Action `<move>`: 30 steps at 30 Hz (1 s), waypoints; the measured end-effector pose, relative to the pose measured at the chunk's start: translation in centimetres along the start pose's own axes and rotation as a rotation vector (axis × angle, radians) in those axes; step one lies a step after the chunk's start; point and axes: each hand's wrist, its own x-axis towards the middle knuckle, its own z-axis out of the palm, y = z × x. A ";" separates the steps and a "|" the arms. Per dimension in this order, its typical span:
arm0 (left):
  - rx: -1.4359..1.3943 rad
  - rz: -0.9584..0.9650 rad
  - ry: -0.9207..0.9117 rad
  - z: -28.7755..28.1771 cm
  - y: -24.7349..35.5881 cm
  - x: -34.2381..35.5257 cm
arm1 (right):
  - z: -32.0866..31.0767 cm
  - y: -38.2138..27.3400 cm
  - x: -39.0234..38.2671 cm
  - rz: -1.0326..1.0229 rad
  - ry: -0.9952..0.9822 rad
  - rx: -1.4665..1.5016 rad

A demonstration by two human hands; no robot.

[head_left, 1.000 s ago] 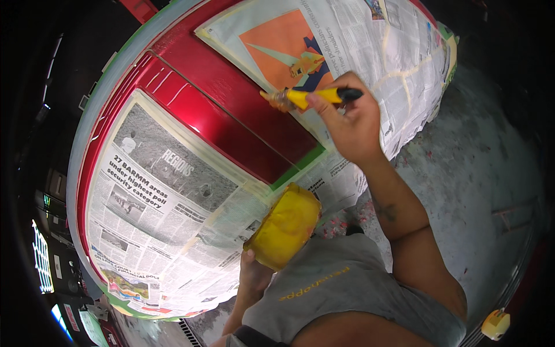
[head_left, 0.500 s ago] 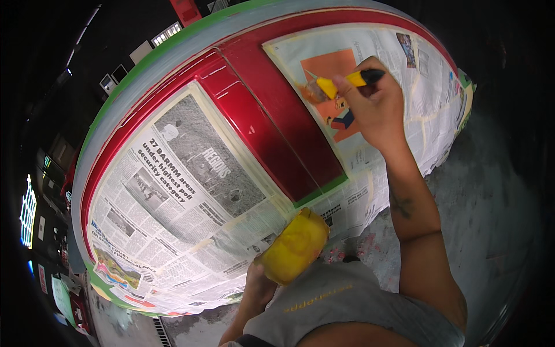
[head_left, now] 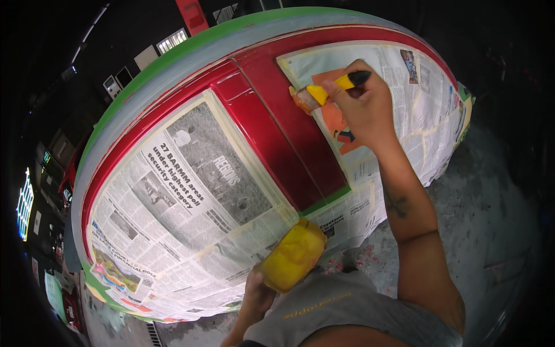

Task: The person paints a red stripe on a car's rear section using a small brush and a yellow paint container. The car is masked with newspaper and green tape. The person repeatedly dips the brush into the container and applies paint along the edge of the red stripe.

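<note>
My right hand (head_left: 365, 110) grips a paintbrush (head_left: 315, 95) by its yellow handle with a black end. Its wet, orange-stained bristles are at the inner border of the newspaper masking, over the red strip. In my left hand (head_left: 260, 292) is a yellow container (head_left: 293, 254), held low near my body; its yellow inside faces up. In front of me curves a vehicle body with a glossy red panel (head_left: 283, 121) split by a thin seam. Newspaper sheets (head_left: 191, 191) taped along their edges cover the surface on both sides of it. I cannot tell whether the bristles touch the surface.
Green tape (head_left: 325, 199) runs along the panel's lower end. A pale blue-grey band (head_left: 173, 78) with a green edge follows the body's far side. Stained grey concrete floor (head_left: 480, 214) lies to the right. A red post (head_left: 192, 16) and dim workshop items stand beyond.
The brush has shifted left, from over the orange newspaper picture to the border by the red strip. The container stays in my left hand, and the whole view has shifted slightly.
</note>
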 end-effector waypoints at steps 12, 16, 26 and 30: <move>0.034 0.001 0.034 1.3 -0.2 0.2 | -2.9 5.7 -2.9 0.200 0.122 0.212; 0.059 -0.012 0.011 2.4 -0.7 0.5 | -5.2 6.1 -2.4 0.179 0.149 0.299; 0.108 0.030 0.093 6.7 -3.1 1.1 | -2.9 7.8 -7.4 0.311 0.177 0.577; 0.126 0.033 0.139 8.2 -4.0 1.3 | -5.3 7.9 -5.1 0.161 0.167 0.559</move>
